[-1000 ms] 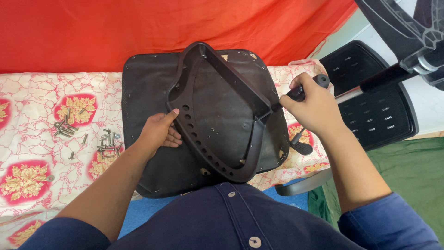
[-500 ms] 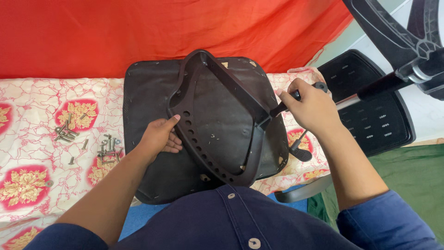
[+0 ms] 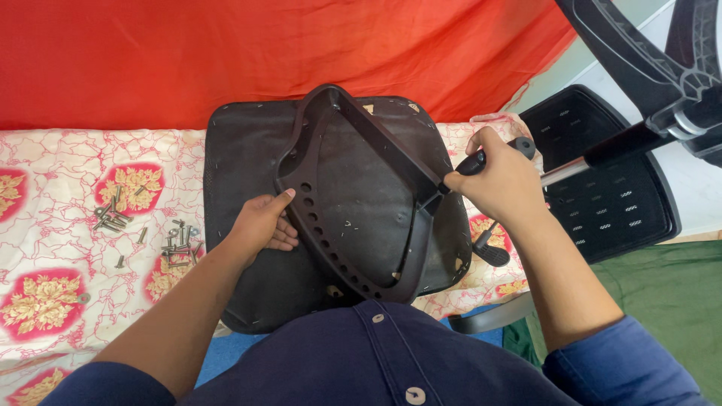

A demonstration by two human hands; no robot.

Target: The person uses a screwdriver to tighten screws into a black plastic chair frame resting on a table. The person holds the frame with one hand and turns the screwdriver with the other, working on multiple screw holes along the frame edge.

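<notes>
On floral cloth (image 3: 60, 225) before red drape (image 3: 226, 53), left hand (image 3: 259, 225) open on seat (image 3: 248, 158), right hand (image 3: 500, 180) gripping screwdriver (image 3: 481, 159)

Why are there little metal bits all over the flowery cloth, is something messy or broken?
Loose screws lie scattered on the patterned cloth, left of the upside-down black chair seat. They look unsorted, not spilled. The left hand rests on the seat; the right hand grips a black tool handle. Nothing looks broken.

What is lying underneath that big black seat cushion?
The black seat cushion rests on a floral cloth, with loose screws beside it. A blue surface peeks out at its near edge. Whatever lies directly beneath is covered.
</notes>
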